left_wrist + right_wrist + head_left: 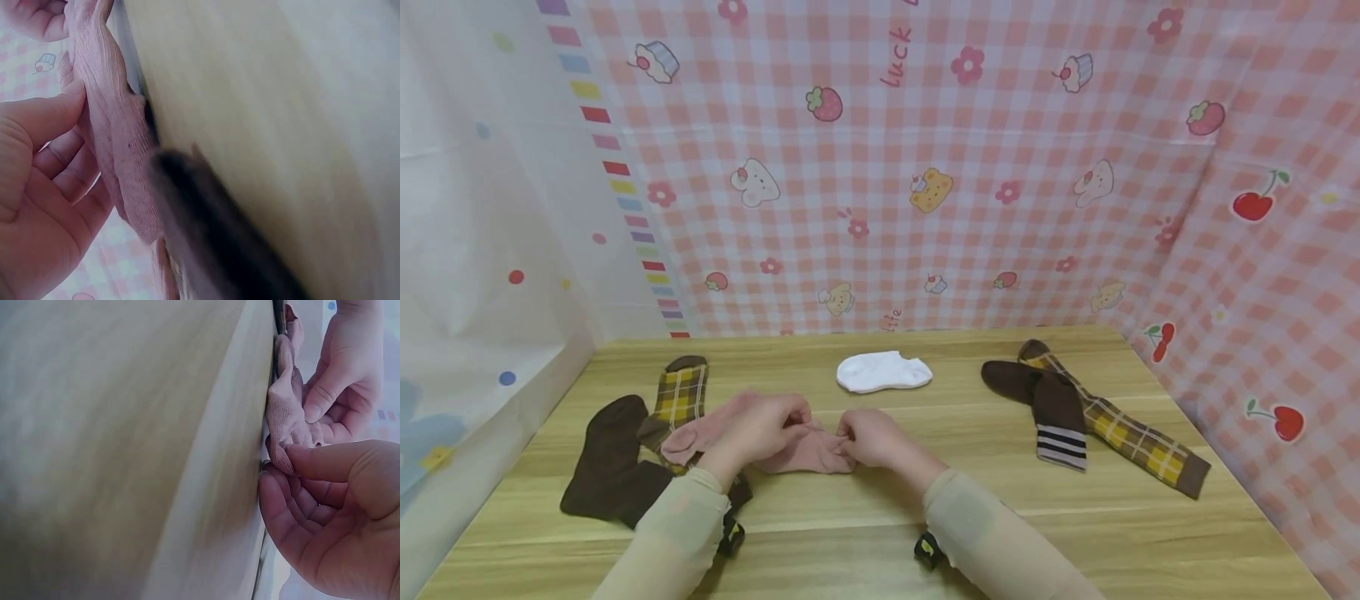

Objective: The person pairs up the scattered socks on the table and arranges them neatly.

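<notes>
A pink sock (808,454) stretches between both hands, just over the wooden table. My left hand (767,427) pinches its upper middle; in the left wrist view the thumb of this hand (47,169) presses on the ribbed knit. At the sock's right end, my right hand (877,437) grips the edge between thumb and fingers, as the right wrist view shows with the sock (284,425) bunched at the fingertips. The sock's other end lies over a yellow plaid sock (682,396). A dark brown sock (610,462) lies beside these, partly behind the left sleeve.
A white ankle sock (883,372) lies at the back middle of the table (880,542). On the right, a dark brown sock with a striped cuff (1056,404) crosses a second plaid sock (1142,433). Patterned cloth (880,167) hangs behind the table and along its sides.
</notes>
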{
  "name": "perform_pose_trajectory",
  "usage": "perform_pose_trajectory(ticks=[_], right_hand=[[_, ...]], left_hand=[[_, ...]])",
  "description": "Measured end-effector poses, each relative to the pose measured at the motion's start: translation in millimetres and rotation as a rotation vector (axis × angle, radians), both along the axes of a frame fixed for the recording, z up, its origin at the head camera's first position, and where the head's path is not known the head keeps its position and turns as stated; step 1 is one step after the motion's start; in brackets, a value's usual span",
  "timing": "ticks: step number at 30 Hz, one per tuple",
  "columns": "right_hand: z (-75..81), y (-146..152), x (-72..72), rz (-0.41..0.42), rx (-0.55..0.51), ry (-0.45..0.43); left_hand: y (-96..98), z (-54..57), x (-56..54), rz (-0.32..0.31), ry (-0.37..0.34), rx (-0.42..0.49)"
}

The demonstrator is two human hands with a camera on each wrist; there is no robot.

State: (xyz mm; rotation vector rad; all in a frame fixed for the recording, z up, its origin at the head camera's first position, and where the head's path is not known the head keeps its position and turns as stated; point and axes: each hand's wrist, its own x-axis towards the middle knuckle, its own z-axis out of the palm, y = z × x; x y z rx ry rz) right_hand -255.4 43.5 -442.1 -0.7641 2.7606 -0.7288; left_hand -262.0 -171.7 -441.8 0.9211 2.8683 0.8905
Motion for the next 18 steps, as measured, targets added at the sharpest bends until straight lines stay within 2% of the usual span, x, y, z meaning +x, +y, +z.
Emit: perform_pose_trajectory(ticks=[7,18], right_hand=[[1.4,17.0,-3.9,-0.008,-0.047,0.05],[8.7,47.9,-11.0,-0.096,-0.109,0.038]], left_hand=[[17.6,4.2,-4.3,0.014,0.008,0.002],[51.5,11.1,-15.1,0.041,0.029,0.044]])
